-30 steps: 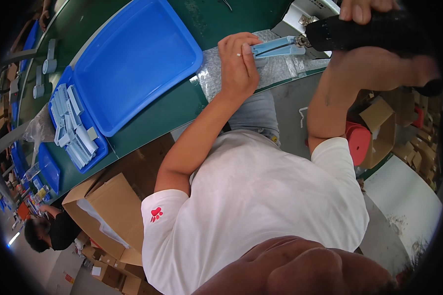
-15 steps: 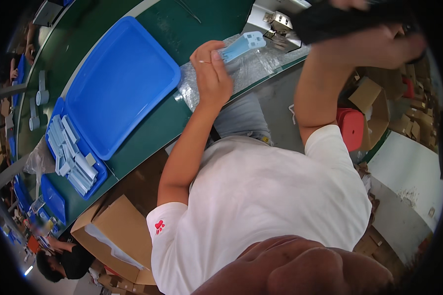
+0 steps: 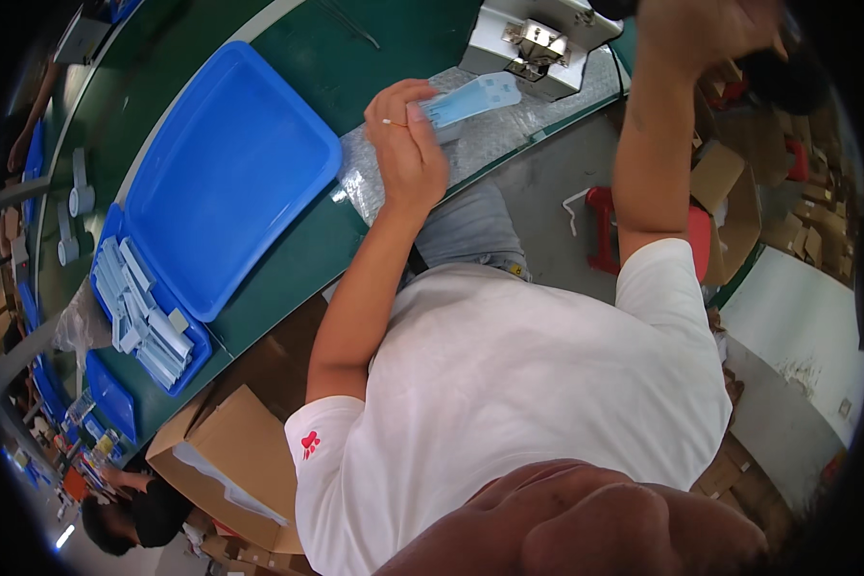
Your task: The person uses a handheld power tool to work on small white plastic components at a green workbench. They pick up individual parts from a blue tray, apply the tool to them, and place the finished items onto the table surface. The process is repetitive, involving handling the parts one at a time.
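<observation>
In my left hand (image 3: 408, 144) is a long, light-blue translucent plastic piece (image 3: 485, 94), pinched between closed fingers. Its free end has small cut-outs and points right, toward a silver metal fixture (image 3: 541, 43) on a pale base. The piece is held just above the clear plastic sheeting (image 3: 365, 178) covering the table edge. My right hand (image 3: 706, 38) is raised at the upper right, right of the fixture. Motion smears its fingers, and a dark rounded thing (image 3: 782, 82) shows beside it; whether the hand holds that is unclear.
A large blue tray (image 3: 230, 182) lies on the green table (image 3: 288, 278). Left of it, a smaller blue tray (image 3: 200, 363) carries several pale-blue plastic strips (image 3: 139, 302). Tape rolls (image 3: 82, 200) lie beyond. Below are an open carton (image 3: 245, 442) and a red stool (image 3: 602, 230). A co-worker (image 3: 144, 514) is at lower left.
My right hand and the dark thing have moved up and away, uncovering the metal fixture and more of the red stool. My left hand keeps the plastic piece, shifted only slightly.
</observation>
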{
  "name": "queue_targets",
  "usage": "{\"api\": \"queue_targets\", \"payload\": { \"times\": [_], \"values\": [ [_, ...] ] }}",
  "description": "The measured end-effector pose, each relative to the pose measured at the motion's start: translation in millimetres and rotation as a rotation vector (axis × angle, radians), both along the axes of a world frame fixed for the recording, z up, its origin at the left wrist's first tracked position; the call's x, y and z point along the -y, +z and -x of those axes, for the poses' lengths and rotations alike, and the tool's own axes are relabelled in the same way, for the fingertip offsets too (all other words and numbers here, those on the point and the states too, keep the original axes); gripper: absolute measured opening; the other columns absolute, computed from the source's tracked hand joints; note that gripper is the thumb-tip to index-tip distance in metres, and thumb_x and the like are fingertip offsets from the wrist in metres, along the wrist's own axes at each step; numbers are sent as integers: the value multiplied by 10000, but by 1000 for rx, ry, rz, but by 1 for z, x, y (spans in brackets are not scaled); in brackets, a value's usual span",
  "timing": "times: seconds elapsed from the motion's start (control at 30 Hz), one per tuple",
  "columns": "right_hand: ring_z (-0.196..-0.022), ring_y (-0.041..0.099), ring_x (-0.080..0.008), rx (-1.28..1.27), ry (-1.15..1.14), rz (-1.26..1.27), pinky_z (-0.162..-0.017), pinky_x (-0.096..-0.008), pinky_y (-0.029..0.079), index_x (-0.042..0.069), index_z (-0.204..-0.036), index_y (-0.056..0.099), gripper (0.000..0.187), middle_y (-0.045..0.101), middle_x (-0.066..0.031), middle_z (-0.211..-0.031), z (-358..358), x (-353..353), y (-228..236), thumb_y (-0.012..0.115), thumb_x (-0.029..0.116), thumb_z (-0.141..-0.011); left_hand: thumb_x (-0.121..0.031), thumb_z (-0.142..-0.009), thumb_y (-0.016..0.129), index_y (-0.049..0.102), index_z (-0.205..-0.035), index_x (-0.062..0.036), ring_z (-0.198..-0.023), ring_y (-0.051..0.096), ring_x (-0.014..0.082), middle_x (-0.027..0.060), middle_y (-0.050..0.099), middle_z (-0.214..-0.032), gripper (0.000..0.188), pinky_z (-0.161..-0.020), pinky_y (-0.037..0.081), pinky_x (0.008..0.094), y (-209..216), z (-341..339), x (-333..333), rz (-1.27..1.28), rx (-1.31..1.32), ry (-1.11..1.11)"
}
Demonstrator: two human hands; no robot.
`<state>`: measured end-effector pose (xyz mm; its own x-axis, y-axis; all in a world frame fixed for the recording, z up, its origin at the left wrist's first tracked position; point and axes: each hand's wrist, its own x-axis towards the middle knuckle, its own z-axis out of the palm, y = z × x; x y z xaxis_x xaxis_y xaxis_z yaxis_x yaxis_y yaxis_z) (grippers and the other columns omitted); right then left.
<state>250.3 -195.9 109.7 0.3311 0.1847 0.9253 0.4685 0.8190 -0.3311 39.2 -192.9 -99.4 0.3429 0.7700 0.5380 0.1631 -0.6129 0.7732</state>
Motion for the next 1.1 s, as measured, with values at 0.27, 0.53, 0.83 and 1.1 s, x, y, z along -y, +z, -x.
{"api": "queue_targets", "payload": {
  "times": [0.27,0.53,0.83,1.1],
  "values": [
    [-573,579,-168,-373,194,317,-498,-288,475,-5,-1030,571,609,613,-88,-804,49,49,12,483,597,-1034,-103,-1077,380,636,-1064,-3,-1036,598,325,172,645,-1123,275,-937,458,402,-4,-1,0,-19,52,-9],
    [-598,573,-190,-331,86,260,-528,-313,475,-20,-1028,568,715,605,-107,-827,58,36,-13,482,687,-963,-60,-1022,459,630,-1050,-10,-973,579,335,154,639,-1076,180,-883,456,423,-1,-4,2,-35,35,30],
    [-627,566,-215,-327,55,271,-563,-341,474,-36,-1025,565,840,596,-129,-853,57,28,-24,480,787,-883,-97,-1063,407,631,-1051,-14,-976,578,322,149,640,-1079,239,-892,455,408,-2,-5,1,-31,9,35],
    [-653,560,-238,-333,37,274,-593,-365,474,-51,-1023,562,954,587,-148,-876,54,27,-29,479,876,-811,-96,-1061,408,630,-1044,-14,-978,577,324,151,641,-1082,238,-895,453,412,-2,-5,0,-28,9,28]
  ]
}}
